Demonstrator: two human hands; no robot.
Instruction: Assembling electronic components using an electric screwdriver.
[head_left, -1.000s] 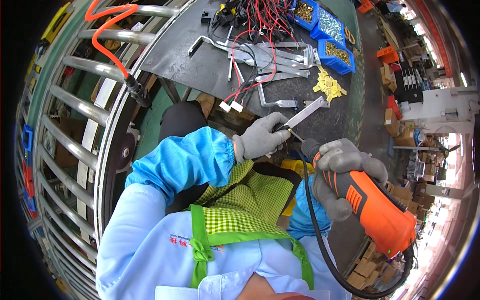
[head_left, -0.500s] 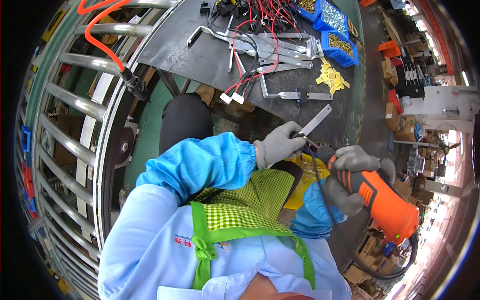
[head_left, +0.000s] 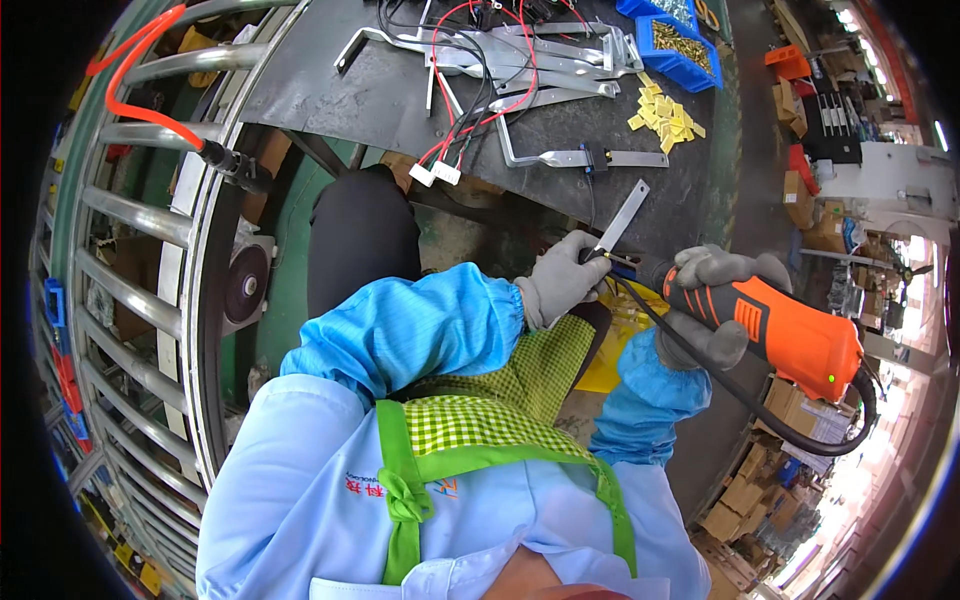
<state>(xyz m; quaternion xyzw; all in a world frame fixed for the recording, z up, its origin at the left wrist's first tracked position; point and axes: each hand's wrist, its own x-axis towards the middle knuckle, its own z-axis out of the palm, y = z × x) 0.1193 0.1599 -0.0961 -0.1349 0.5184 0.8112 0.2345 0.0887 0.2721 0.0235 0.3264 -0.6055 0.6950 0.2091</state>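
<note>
My left hand [head_left: 558, 285], in a grey glove, is closed round the lower end of a flat metal bar [head_left: 627, 213] with a hole near its top. A dark piece, partly hidden by the fingers, sits at the bar's lower end. My right hand [head_left: 715, 310], also gloved, grips an orange electric screwdriver [head_left: 790, 325] held nearly level. Its thin bit reaches leftward to the gripped end of the bar; whether a screw is between them is too small to tell. From the screwdriver's rear a black cable [head_left: 740, 385] loops round beneath my right hand.
On the dark table [head_left: 380, 105] lie bent metal brackets [head_left: 560, 60], red and black wires with white connectors [head_left: 435, 174], another bar with a black clip [head_left: 597, 157], yellow tabs [head_left: 663, 118] and blue screw bins [head_left: 685, 58]. A roller conveyor [head_left: 135, 215] and orange hose [head_left: 150, 118] are left.
The screwdriver has swung to a more level angle, its rear rising. The table's contents appear higher and a little left in the view. Both hands keep their hold.
</note>
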